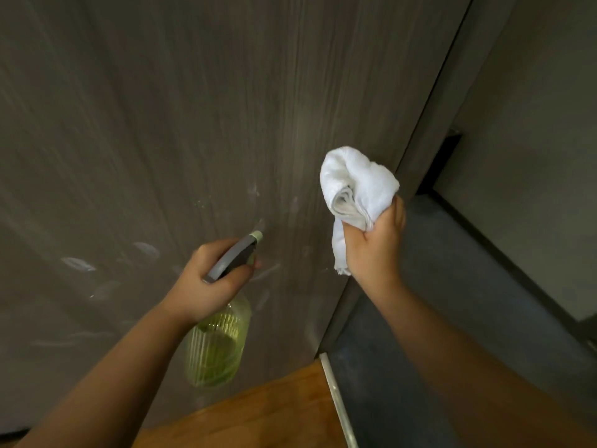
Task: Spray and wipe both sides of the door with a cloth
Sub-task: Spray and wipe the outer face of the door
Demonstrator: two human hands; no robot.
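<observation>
A grey-brown wood-grain door (161,124) fills most of the view, with pale smears and wet spots on its lower part. My left hand (206,282) grips a spray bottle (216,347) of yellow-green liquid by its grey trigger head, the nozzle pointing at the door from close by. My right hand (376,244) holds a bunched white cloth (355,185) up near the door's right edge; whether the cloth touches the door I cannot tell.
The door's edge (420,156) runs diagonally on the right, with a dark grey floor (452,286) beyond it. A metal threshold strip (336,399) separates that floor from orange-brown wood flooring (258,415) below me. A grey wall (533,156) stands at the far right.
</observation>
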